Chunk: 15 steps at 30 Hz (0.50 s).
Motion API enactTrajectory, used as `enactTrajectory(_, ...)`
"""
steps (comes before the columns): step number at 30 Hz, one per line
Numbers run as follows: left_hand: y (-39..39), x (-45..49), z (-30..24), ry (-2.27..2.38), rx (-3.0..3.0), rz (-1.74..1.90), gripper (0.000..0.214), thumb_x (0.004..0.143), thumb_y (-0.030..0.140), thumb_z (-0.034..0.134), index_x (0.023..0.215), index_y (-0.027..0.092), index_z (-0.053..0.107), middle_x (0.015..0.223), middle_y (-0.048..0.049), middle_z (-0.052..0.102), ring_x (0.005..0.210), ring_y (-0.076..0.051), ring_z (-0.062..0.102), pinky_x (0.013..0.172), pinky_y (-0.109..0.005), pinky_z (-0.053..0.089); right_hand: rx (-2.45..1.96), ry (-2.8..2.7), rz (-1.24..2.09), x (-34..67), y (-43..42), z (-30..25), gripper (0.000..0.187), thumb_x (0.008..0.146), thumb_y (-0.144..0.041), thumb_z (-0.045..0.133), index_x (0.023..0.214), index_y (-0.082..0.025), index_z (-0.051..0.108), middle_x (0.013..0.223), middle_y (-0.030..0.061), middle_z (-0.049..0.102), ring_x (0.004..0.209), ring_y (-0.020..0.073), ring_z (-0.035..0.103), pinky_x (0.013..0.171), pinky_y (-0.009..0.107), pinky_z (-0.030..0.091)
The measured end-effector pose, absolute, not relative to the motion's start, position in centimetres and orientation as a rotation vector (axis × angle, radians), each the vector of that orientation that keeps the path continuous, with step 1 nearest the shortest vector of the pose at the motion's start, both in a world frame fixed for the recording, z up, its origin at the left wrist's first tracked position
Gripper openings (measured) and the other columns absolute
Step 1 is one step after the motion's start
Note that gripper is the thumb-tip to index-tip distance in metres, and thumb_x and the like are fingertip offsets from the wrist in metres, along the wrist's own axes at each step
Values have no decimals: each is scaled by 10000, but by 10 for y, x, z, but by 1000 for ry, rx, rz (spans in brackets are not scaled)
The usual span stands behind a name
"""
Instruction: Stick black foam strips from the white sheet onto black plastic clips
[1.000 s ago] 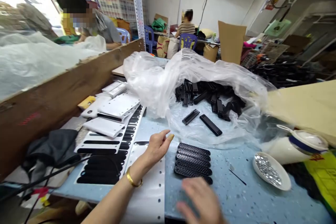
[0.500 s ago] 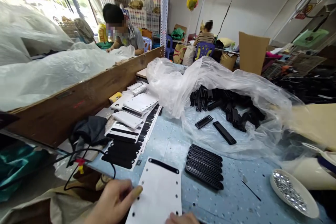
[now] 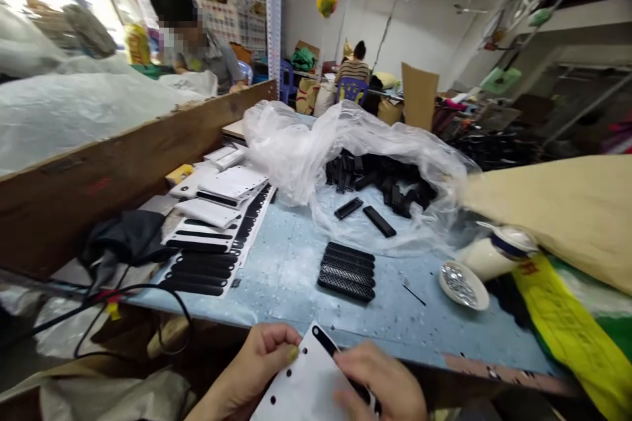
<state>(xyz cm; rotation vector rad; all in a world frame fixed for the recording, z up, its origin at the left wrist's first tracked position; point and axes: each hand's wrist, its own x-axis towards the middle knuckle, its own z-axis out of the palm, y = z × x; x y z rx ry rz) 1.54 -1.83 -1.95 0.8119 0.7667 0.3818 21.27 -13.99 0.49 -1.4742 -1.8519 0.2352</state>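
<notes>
At the bottom edge, off the near side of the table, both my hands hold a white punched sheet (image 3: 303, 385) with small round holes and one black strip. My left hand (image 3: 254, 368) pinches its left edge with curled fingers. My right hand (image 3: 380, 385) is closed over its right side, fingers on the black strip. On the blue table (image 3: 281, 276) ahead lie several black perforated oval strips (image 3: 347, 271) stacked side by side.
White backing sheets with black strips (image 3: 212, 247) pile at the left beside a black cloth (image 3: 126, 240). A clear plastic bag of black combs (image 3: 380, 181) lies behind. A white dish of silver bits (image 3: 461, 284) sits right. A wooden board (image 3: 99, 177) walls the left; people sit beyond.
The white sheet has come off the table toward me. My left hand went from open on the table to pinching its edge, and my right hand has closed on it.
</notes>
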Motion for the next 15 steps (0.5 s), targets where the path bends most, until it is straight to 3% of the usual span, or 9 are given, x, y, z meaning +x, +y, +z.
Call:
enactTrajectory(4, -21, 37, -4, 709, 953, 336, 313, 671, 436, 811, 701, 147, 692, 593, -4, 636, 513, -103, 482, 500, -210, 336, -1582, -1448, 333, 218, -146, -13, 335, 830, -309, 704, 1157, -236, 704, 962, 96, 746, 837, 260, 714, 685, 332, 622)
enactTrajectory(8, -29, 56, 11, 653, 1017, 257, 307, 698, 435, 773, 688, 153, 651, 589, 18, 580, 534, -102, 458, 512, -207, 329, -1521, -1227, 596, 206, -149, -23, 276, 820, -265, 696, 1089, -210, 730, 845, 58, 720, 743, 218, 701, 653, 289, 602)
enactTrajectory(12, -35, 66, 16, 593, 1150, 280, 331, 763, 477, 733, 773, 148, 698, 670, -12, 631, 614, -125, 504, 567, -216, 376, -1532, -1193, 507, 206, -156, -16, 322, 759, -185, 724, 1081, -208, 733, 810, 42, 687, 721, 202, 679, 658, 277, 583)
enactTrajectory(15, -34, 72, 16, 618, 1141, 315, 317, 783, 458, 721, 760, 142, 728, 660, -16, 654, 585, -114, 502, 560, -211, 377, -1476, -1182, 367, 214, -158, -12, 384, 779, -176, 715, 1161, -214, 701, 919, 68, 720, 811, 217, 701, 737, 290, 595)
